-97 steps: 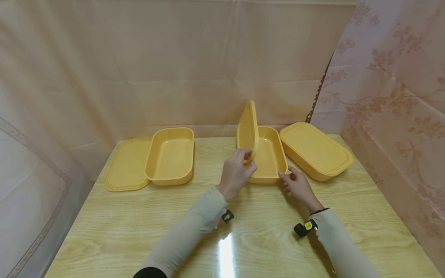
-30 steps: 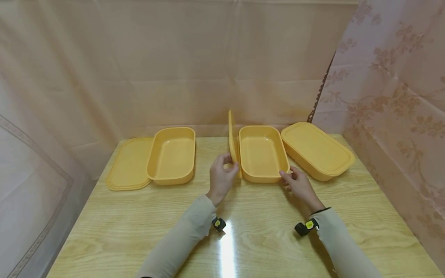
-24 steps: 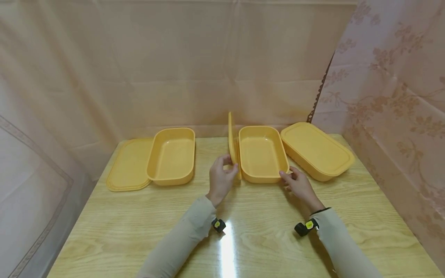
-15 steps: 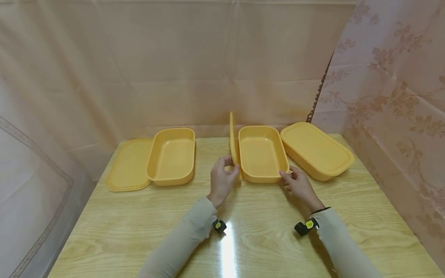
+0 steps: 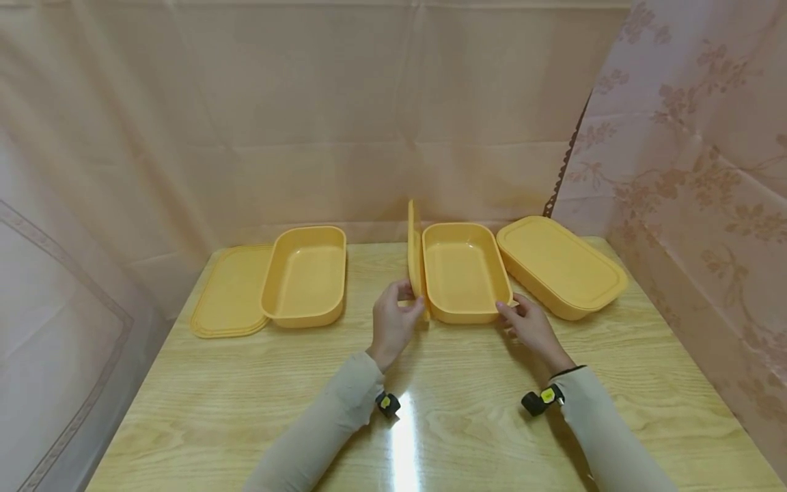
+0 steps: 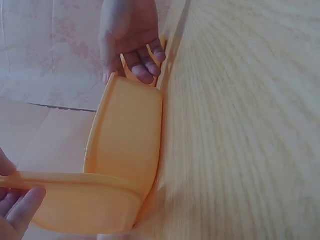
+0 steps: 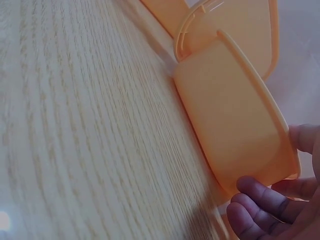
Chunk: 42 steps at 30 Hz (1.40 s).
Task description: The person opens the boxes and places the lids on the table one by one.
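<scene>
A yellow rectangular lid (image 5: 415, 253) stands upright on its long edge, close against the left side of an uncovered yellow food container (image 5: 468, 277). My left hand (image 5: 393, 326) pinches the lid's near end between thumb and fingers; the left wrist view shows the thumb on one face of the lid (image 6: 85, 206). At the container's near right corner, my right hand (image 5: 531, 331) holds the rim with its thumb on top. In the right wrist view the other fingers curl at the outside wall of the container (image 7: 225, 115).
To the right sits a second container (image 5: 562, 266) with its lid on, turned at an angle. On the left an uncovered container (image 5: 304, 277) partly overlaps a flat lid (image 5: 230, 294). A hanging cloth (image 5: 307, 102) lines the back of the wooden table (image 5: 467, 424).
My left hand has brought the lid from above the container leftward and down beside it. Lately it shifts slightly right and lower. My right hand stays at the corner.
</scene>
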### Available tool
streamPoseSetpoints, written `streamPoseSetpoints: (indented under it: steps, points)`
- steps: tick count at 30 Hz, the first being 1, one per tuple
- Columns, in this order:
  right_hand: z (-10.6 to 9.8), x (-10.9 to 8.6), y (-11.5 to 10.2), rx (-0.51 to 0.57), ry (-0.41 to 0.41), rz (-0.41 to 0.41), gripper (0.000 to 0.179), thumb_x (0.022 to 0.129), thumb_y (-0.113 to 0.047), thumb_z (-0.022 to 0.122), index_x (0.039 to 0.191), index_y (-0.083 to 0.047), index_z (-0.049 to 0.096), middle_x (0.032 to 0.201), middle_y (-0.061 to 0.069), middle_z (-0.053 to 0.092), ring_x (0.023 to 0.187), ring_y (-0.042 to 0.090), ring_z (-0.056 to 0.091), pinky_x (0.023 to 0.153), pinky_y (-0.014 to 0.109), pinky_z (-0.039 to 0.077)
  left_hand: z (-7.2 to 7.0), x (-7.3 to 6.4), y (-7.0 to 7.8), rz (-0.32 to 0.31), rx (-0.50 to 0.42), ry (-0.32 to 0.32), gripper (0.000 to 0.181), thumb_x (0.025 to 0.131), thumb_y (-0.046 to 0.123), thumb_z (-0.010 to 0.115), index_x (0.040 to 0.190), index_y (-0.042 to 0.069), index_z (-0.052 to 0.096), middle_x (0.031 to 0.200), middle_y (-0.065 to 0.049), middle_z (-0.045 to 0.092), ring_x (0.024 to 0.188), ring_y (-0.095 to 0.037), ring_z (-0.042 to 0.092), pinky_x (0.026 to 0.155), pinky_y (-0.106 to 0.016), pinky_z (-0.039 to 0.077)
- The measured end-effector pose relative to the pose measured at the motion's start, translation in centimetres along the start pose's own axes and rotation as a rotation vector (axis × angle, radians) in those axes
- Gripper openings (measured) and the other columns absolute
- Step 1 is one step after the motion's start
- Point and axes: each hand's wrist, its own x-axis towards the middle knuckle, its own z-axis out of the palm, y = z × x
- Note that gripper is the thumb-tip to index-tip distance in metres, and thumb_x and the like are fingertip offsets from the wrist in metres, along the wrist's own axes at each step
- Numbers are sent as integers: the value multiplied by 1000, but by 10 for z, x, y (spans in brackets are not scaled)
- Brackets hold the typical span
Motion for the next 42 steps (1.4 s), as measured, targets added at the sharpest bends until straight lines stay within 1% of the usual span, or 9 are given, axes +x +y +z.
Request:
streamPoseSetpoints:
  steps: [6,10,17,20,24,30,33,39,42]
  points:
    - [1,0,2,11,9,-20,54,101,-42,48,137,-2,47,105,25,64,74,18,63,61,28,53,0,-4,-1,-53,-1,-10,19,79,-2,69,98,-5,64,88,-18,70,80,-30,70,65,-22,59]
    - [2,1,2,21,5,-17,53,101,-43,48,137,-3,48,104,24,64,74,17,62,60,28,52,0,-4,0,-93,-7,-3,19,79,-2,68,97,-5,65,87,-18,70,80,-29,71,65,-22,59]
    - [0,3,0,29,-4,-1,55,101,-44,48,139,-5,46,106,24,64,74,19,61,60,28,52,-1,-2,1,-226,-43,4,23,77,0,69,100,-4,65,90,-18,71,84,-29,69,67,-21,55]
    - [-1,3,0,23,1,-4,54,101,-43,48,140,-5,46,106,25,64,75,19,62,62,28,52,0,-2,1,-269,-72,3,25,77,0,68,101,-4,64,92,-19,70,85,-30,69,70,-24,56]
    - [1,3,2,28,8,-15,54,101,-41,48,139,-3,46,103,24,63,75,18,61,61,27,52,1,-2,1,-307,-107,-1,26,76,-1,67,102,-4,63,94,-19,69,86,-30,67,74,-28,57]
    - [2,0,5,17,15,-4,58,100,-46,47,141,-6,44,103,22,63,75,18,60,59,27,51,1,-4,2,-347,-112,16,27,75,-1,67,101,-4,63,94,-19,69,86,-29,67,74,-26,56]
    - [2,-1,4,12,21,-15,58,101,-45,47,142,-5,44,103,23,63,75,18,60,59,27,52,0,-4,3,-366,-113,33,28,74,-2,66,102,-5,63,96,-20,69,88,-31,68,76,-31,57]
    - [2,-1,5,22,22,-31,56,101,-43,47,141,-4,44,101,24,63,74,17,60,59,27,52,1,-4,2,-423,-150,64,28,77,-2,66,104,-6,63,100,-21,69,92,-32,67,84,-39,57]
    - [3,-2,5,30,19,-47,54,102,-40,47,140,-2,45,101,25,64,74,16,60,58,27,52,0,-7,3,-426,-148,83,27,78,-2,68,103,-6,65,98,-22,70,91,-31,67,80,-35,57]
